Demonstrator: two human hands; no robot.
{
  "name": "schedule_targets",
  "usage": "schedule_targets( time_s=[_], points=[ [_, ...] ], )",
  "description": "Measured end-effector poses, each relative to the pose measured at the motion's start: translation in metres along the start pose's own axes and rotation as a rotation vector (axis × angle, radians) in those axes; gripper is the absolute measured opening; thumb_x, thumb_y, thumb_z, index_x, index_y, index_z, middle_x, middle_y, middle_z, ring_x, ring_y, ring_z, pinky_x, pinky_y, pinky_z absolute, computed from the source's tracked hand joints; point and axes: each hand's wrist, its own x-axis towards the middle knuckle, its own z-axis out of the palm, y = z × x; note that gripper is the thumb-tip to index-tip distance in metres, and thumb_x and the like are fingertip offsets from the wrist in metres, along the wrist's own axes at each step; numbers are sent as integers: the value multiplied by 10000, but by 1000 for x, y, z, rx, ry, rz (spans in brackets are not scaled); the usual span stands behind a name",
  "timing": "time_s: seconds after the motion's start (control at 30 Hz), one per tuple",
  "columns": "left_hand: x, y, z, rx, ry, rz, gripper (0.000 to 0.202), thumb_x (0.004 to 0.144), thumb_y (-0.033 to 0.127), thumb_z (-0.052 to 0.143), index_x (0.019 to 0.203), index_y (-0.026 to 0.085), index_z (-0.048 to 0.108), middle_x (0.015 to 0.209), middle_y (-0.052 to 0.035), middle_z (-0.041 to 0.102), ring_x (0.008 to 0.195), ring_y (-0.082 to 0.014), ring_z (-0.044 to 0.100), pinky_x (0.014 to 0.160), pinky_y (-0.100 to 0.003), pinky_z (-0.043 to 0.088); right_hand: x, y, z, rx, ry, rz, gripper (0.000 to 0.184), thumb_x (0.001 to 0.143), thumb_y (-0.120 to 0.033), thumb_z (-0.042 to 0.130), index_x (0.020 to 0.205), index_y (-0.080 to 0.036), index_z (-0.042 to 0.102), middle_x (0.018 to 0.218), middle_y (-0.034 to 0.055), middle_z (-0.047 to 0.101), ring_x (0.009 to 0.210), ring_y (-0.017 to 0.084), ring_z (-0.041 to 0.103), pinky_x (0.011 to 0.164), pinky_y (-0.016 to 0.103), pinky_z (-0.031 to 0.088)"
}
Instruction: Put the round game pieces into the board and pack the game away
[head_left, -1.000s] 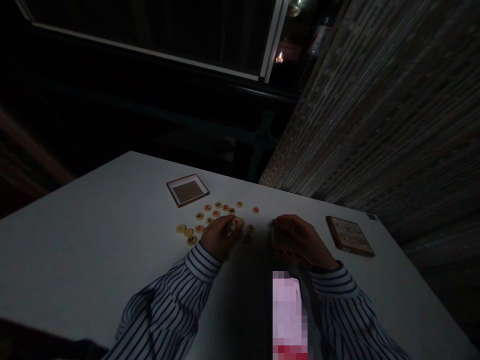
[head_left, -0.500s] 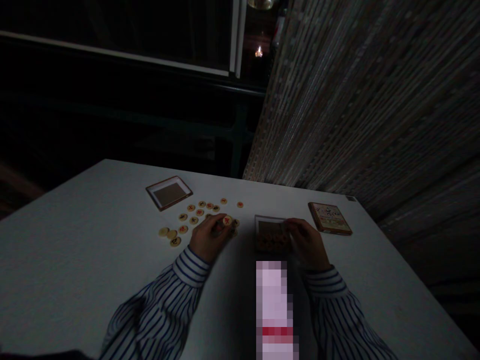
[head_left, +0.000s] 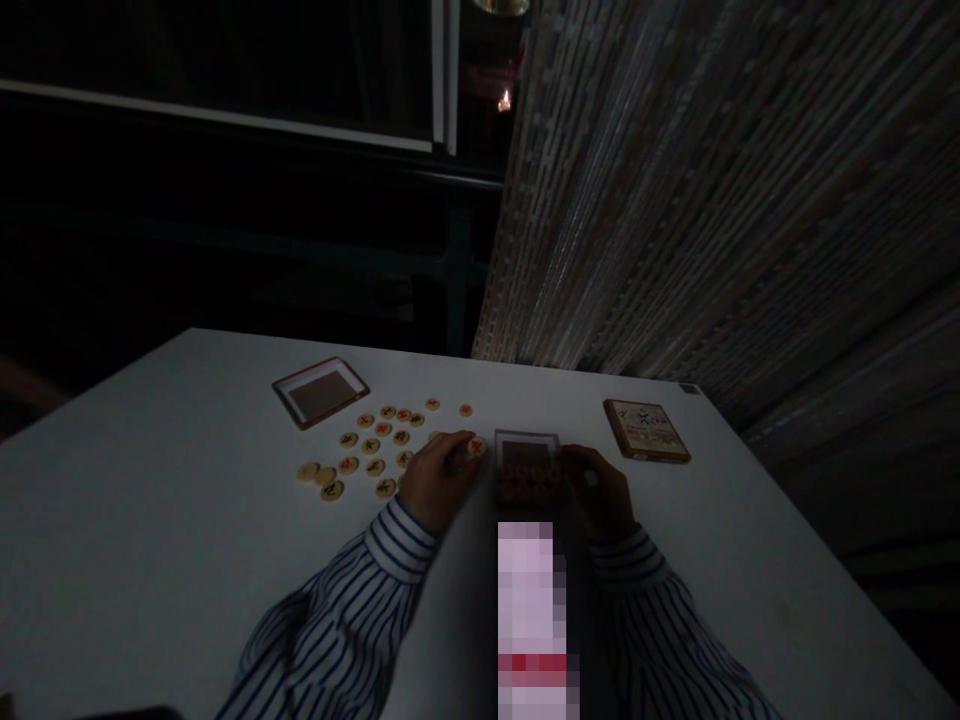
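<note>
In the head view, my left hand (head_left: 439,482) is closed on a round xiangqi piece (head_left: 476,448) with a red character, held between thumb and fingertips just left of an open box (head_left: 527,434). Several pieces lie in rows inside that box, along its near side. My right hand (head_left: 604,492) is closed at the box's right edge, its fingertips pinching the rim. Loose xiangqi pieces (head_left: 370,446), marked in red or black, are scattered to the left of my left hand, some of them partly hidden by it.
A second open tray (head_left: 321,392) lies at the back left of the white table (head_left: 187,480). A closed box with a printed lid (head_left: 646,430) is at the right. Behind hangs a string curtain (head_left: 637,200). A blurred-out pale patch covers the table's near middle.
My left hand has moved right with its xiangqi piece, closer to the box. My right hand stays at the box's edge. The whole view has shifted slightly.
</note>
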Motion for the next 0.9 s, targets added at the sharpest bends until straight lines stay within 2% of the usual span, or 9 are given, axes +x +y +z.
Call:
schedule_targets(
  time_s=[0.13,0.23,0.33,0.43,0.6,0.9],
  points=[
    [10,11,13,-70,-1,-27,247,732,283,571,950,170,594,845,-56,638,740,-146,582,670,-289,489,-1,-2,-1,6,6,-4,184,805,-274,454,933,-212,571,830,58,650,708,167,601,647,313,492],
    [15,16,28,-180,-18,-85,234,729,287,574,926,164,601,816,-48,651,741,-147,598,663,-275,498,-1,-2,-1,12,30,-6,178,797,-271,462,921,-216,578,829,55,652,725,169,603,662,316,496],
    [13,16,43,-272,-33,-144,246,732,305,566,932,166,597,794,-35,656,713,-141,608,633,-258,504,-1,-2,-2,13,43,-3,176,792,-270,464,901,-214,589,830,55,652,743,175,603,676,319,496],
    [7,12,52,-257,-54,-166,243,730,297,562,939,177,598,826,-34,658,755,-151,610,666,-275,508,-1,-4,-2,14,35,23,182,788,-268,462,900,-216,596,845,58,651,768,183,599,698,325,491],
    [-2,7,55,-225,-126,-156,275,709,245,570,973,172,594,888,-52,664,815,-170,614,736,-316,507,-3,-7,1,-7,9,53,178,794,-264,455,880,-209,600,838,66,648,771,189,592,702,332,485],
    [-6,8,54,-284,-161,-175,265,715,221,568,971,162,598,923,-62,670,843,-166,619,758,-312,510,-7,-2,8,-46,-70,-19,188,806,-238,458,930,-211,596,847,59,648,776,179,594,706,328,489]
  ],
)
